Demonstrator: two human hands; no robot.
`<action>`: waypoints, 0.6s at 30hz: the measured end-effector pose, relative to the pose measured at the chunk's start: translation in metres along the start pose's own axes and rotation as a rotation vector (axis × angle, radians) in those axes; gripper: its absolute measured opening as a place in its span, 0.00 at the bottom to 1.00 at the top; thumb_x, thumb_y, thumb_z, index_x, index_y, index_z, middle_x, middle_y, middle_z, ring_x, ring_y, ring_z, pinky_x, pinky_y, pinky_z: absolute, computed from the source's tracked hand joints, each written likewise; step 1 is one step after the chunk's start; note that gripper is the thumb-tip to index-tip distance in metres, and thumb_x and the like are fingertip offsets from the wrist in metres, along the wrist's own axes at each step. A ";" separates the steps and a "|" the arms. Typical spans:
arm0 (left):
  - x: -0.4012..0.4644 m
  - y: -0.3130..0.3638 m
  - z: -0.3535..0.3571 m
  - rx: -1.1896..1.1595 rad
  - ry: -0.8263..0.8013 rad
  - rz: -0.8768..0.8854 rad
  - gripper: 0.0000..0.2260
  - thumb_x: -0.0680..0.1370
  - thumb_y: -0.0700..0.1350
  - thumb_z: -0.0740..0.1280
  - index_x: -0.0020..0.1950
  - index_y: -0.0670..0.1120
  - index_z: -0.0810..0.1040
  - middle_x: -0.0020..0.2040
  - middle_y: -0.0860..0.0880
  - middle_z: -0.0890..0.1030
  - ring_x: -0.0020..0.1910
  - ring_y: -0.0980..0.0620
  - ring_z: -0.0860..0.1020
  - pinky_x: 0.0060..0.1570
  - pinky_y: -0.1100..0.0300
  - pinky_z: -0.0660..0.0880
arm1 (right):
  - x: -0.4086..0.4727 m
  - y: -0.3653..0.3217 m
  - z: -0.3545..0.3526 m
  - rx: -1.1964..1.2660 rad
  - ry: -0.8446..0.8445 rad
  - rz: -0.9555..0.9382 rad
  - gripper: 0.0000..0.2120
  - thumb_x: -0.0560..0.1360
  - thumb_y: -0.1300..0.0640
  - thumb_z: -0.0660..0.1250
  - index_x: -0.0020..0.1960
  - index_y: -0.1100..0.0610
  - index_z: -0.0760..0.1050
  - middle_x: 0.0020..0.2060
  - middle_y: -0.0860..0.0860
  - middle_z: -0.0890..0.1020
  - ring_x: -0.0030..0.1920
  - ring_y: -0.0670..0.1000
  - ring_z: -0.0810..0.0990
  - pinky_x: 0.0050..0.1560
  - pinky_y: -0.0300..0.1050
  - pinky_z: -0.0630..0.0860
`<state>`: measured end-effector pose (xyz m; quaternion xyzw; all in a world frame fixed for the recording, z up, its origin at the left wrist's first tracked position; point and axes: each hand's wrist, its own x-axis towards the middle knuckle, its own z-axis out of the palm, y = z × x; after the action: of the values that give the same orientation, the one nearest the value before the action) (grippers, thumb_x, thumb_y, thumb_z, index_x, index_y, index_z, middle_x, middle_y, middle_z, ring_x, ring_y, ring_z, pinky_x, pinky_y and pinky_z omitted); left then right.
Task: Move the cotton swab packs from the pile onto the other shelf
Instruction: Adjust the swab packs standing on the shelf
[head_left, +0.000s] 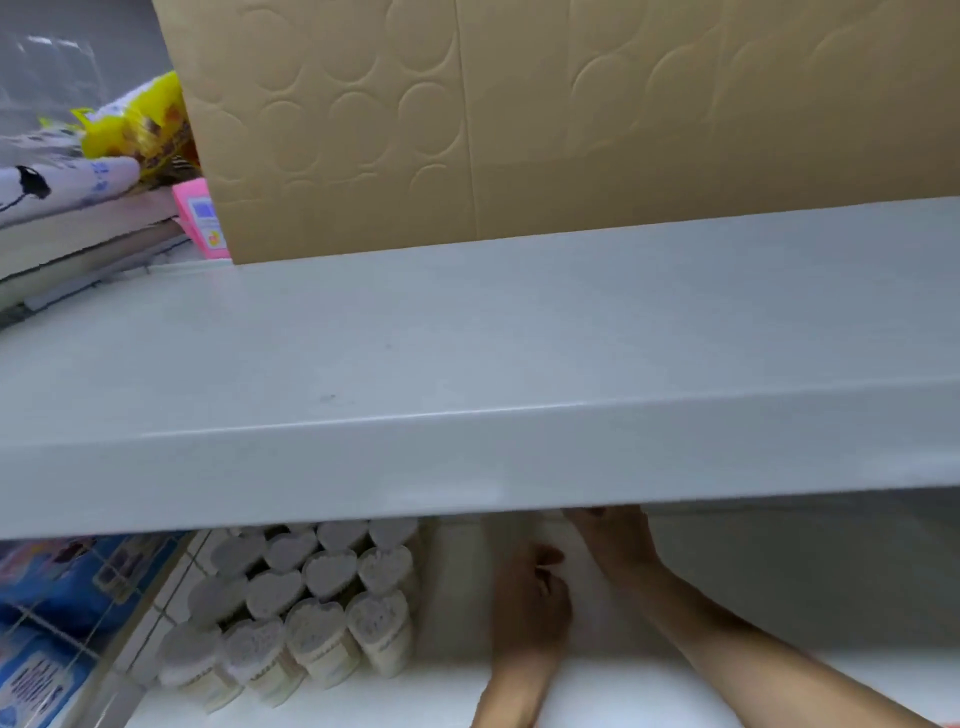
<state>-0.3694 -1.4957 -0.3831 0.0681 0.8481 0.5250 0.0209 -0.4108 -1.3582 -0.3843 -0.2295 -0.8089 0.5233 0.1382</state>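
Fingers (550, 564) of the left hand (530, 597) curl loosely inward on the lower shelf (452, 691), and nothing can be made out between them; blur leaves it unclear whether they pinch anything small. Beyond and to the right, the right hand (613, 530) reaches deeper, its fingertips hidden behind the front lip of the grey upper shelf (467, 364), so its grip cannot be told.

Just left of the left-hand fingers stand the cotton swab packs (306, 597), heart-shaped tubs set upright in tight rows, the nearest tub close to the knuckles but not touching. White shelf lies bare under and around both hands.

Above the fingers, the upper shelf carries a tan cardboard box (519, 119), with a pink packet (200, 218) and a yellow bag (140, 124) further left. Blue packages (57, 613) sit behind a wire divider at far left.

By the look of it, the hands are between packs, at or near the placing spot. The next move likely calls for setting another tub flush against the right-hand row without toppling its neighbours.
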 end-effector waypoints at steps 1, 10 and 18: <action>0.001 0.006 0.006 0.017 -0.039 -0.001 0.15 0.74 0.32 0.62 0.55 0.46 0.80 0.52 0.49 0.82 0.49 0.49 0.79 0.54 0.54 0.75 | -0.002 0.004 -0.015 -0.035 -0.022 0.024 0.07 0.72 0.53 0.75 0.42 0.55 0.81 0.35 0.49 0.82 0.39 0.48 0.80 0.39 0.39 0.69; -0.011 0.062 0.088 0.048 -0.262 0.073 0.12 0.75 0.34 0.65 0.57 0.44 0.80 0.56 0.47 0.81 0.52 0.48 0.80 0.56 0.51 0.77 | -0.029 0.060 -0.158 -0.026 -0.049 0.195 0.10 0.73 0.55 0.74 0.54 0.54 0.80 0.48 0.53 0.84 0.49 0.56 0.83 0.51 0.51 0.79; -0.051 0.130 0.203 0.060 -0.377 0.094 0.14 0.76 0.38 0.63 0.59 0.49 0.78 0.59 0.50 0.80 0.54 0.52 0.79 0.55 0.57 0.76 | -0.053 0.106 -0.285 0.045 0.009 0.253 0.12 0.77 0.56 0.71 0.59 0.57 0.77 0.41 0.52 0.83 0.36 0.49 0.81 0.29 0.36 0.74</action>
<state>-0.2853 -1.2654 -0.3595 0.2053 0.8404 0.4778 0.1526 -0.2096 -1.1254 -0.3623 -0.3290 -0.7608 0.5537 0.0797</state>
